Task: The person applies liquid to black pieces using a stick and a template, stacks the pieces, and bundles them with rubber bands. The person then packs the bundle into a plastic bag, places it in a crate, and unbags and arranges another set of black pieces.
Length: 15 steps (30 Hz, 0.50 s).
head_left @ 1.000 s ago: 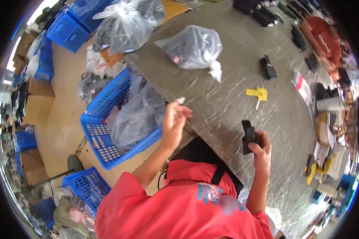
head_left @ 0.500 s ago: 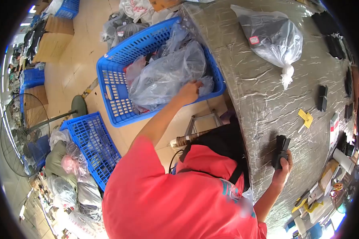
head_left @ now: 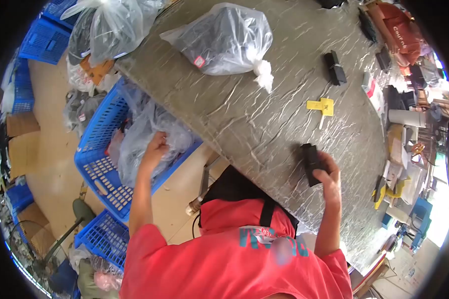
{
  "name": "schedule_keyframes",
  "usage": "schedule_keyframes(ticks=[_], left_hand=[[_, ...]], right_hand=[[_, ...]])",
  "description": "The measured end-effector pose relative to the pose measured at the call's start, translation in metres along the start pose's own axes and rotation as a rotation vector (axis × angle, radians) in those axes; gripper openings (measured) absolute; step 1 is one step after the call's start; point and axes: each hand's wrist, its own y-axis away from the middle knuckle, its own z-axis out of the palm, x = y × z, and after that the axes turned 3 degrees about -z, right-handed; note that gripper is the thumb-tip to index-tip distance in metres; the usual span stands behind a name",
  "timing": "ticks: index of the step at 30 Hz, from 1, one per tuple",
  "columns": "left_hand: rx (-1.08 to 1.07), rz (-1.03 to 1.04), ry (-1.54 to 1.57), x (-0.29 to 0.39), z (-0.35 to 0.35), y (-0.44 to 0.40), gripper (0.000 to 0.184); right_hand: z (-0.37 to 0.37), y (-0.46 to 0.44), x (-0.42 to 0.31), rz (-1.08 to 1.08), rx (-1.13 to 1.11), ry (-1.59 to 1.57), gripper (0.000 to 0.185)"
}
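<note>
My left hand (head_left: 157,143) is over the blue plastic basket (head_left: 98,172), its fingers closed on a clear plastic bag (head_left: 139,133) that lies inside. More crumpled plastic fills the basket around it. On the table, my right hand (head_left: 329,172) is wrapped round a small bundle of black pieces (head_left: 311,162), which stands out past the fingers. What exactly the pieces are, I cannot make out. A yellow tag-like piece (head_left: 322,106) lies beyond that hand, and farther off is another black bundle (head_left: 335,68) with a tie round it.
A knotted clear bag (head_left: 224,40) of dark goods with a red-edged label lies on the plastic-covered table (head_left: 264,129). More filled bags (head_left: 114,30) stand at the table's far left corner. A second blue basket (head_left: 105,239) and a floor fan's base (head_left: 84,212) are at lower left.
My view has swung toward the table, so the basket and table goods appear farther left. My left hand stays at the bag, fingers now more curled. The right hand still holds the black bundle.
</note>
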Motion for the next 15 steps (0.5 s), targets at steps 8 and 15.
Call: schedule_keyframes(ticks=[8, 15], left_hand=[[0.359, 0.648, 0.759, 0.117, -0.046, 0.144, 0.056], [-0.534, 0.916, 1.166, 0.251, 0.054, 0.066, 0.058]], right_hand=[[-0.035, -0.04, -0.038, -0.213, 0.012, 0.053, 0.054], [-0.091, -0.234, -0.093, -0.414, 0.08, 0.165, 0.047]])
